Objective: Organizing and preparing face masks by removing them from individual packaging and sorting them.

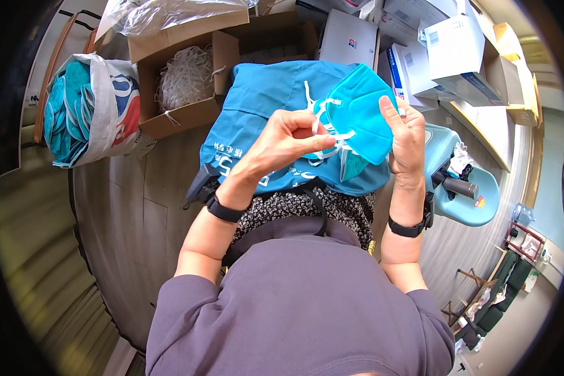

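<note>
A teal folded face mask [362, 116] with white ear loops is held up over a blue cloth bag [247, 94] lying across my lap. My right hand [408, 139] grips the mask by its right edge, thumb on the front face. At the mask's lower left, my left hand [287, 136] has thumb and fingertips pinched together on a white ear loop [343, 136]. More teal mask material and white loops lie just beneath, on the blue bag, partly covered by my hands and the held mask.
To the left stands a white bag [116, 81] full of teal masks [69, 116]. Beside it, an open cardboard box [156, 119] contains a heap of white straps [185, 78]. White cartons [460, 53] are stacked at the far right. A light blue plastic stool-like piece [482, 212] stands right of my lap.
</note>
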Demonstrator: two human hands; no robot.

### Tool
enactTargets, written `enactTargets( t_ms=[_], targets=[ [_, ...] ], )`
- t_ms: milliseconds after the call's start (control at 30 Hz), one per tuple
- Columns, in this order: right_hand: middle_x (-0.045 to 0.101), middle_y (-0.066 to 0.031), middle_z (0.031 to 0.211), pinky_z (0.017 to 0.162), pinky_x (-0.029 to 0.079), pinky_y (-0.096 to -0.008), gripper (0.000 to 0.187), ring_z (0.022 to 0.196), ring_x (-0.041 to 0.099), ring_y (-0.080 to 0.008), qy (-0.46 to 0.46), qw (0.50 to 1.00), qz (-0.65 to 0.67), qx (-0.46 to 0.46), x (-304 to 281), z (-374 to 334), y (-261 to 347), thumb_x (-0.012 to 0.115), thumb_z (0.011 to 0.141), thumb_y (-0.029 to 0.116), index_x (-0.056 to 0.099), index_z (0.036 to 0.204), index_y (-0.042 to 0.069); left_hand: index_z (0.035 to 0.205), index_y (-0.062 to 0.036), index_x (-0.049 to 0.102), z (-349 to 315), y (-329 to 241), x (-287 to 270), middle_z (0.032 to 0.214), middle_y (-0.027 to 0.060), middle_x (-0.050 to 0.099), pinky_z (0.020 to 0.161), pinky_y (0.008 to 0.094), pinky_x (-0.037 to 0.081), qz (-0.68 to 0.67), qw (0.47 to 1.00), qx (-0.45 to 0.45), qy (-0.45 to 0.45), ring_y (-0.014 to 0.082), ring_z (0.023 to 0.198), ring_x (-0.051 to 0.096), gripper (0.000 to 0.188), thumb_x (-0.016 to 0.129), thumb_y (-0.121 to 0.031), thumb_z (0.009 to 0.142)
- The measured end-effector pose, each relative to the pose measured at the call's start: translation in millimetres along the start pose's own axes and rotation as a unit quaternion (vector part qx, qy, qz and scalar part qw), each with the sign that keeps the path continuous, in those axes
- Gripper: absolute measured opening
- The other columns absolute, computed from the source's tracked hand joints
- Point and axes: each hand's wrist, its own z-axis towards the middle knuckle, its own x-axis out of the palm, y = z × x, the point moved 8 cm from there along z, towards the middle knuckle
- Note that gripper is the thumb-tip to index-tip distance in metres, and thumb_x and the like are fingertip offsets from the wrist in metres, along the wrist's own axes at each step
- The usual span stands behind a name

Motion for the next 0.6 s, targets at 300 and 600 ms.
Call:
enactTargets(
  t_ms=[300,600],
  targets=[
    [0.07,-0.0004,0.089,0.062,0.046,-0.0167,0.026,0.068,0.059,-0.0035,-0.042,0.999,-0.018,0.019,-44.0,-6.3,13.9,0.066,0.097,0.019,0.068,0.11,-0.003,0.061,-0.0115,0.062,-49.1,-80.8,-53.7,0.074,-0.0013,0.043,0.065,0.0292,0.035,-0.336,0.901,0.255,0.098,0.0144,0.069,0.042,0.035,0.071,-0.036,0.085],
    [0.061,-0.0039,0.066,0.057,0.044,-0.0215,0.031,0.061,0.056,-0.0069,-0.146,0.823,-0.526,-0.159,-32.2,0.2,16.1,0.077,0.085,0.02,0.068,0.11,0.006,0.08,-0.0058,0.063,-7.7,6.2,-34.5,0.06,-0.0074,0.035,0.045,0.0218,0.019,-0.249,0.959,-0.119,-0.063,0.0042,0.051,0.024,0.028,0.063,-0.028,0.097]
  ],
)
